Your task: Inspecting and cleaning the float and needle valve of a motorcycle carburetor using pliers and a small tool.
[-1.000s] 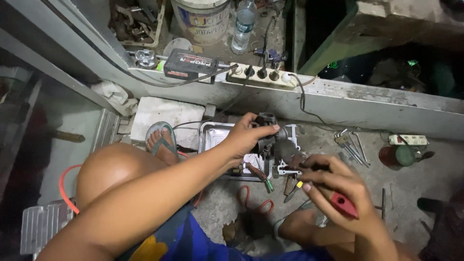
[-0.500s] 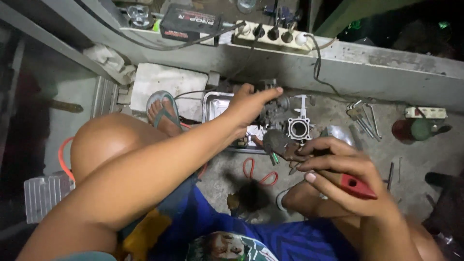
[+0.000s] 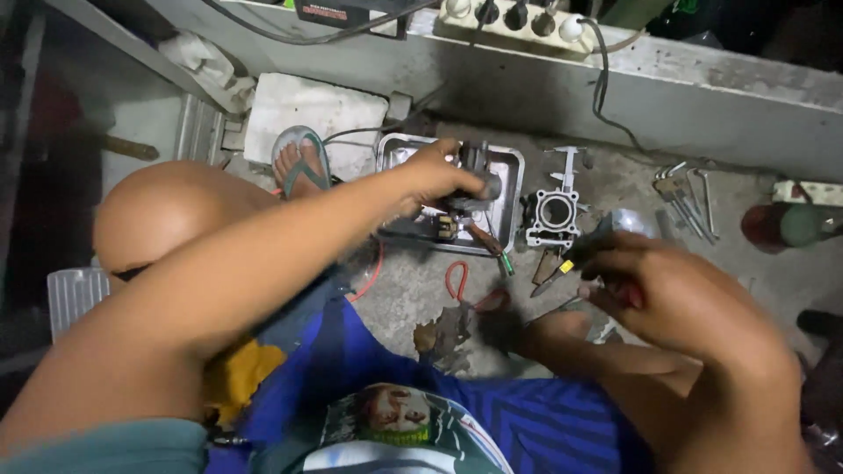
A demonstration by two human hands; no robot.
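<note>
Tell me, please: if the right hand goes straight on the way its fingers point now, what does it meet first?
Probably the grey engine block on the floor. The right hand, closed on a red-handled tool, points up and left towards it; depth is unclear.

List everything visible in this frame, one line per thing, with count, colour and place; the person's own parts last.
metal tray: one, silver, on the concrete floor at centre
small engine part: one, dark grey, over the tray, gripped by the left hand
cylinder block: one, silver, on the floor right of the tray
pliers: one, red handles, floor below the tray
loose metal tools: several, silver, floor at right
power strip: one, cream, on the ledge at top
sandal: one, grey-green, on the person's foot left of the tray
left hand: one, over the tray
right hand: one, at lower right, holding a red-handled tool; its tip is hidden
</note>
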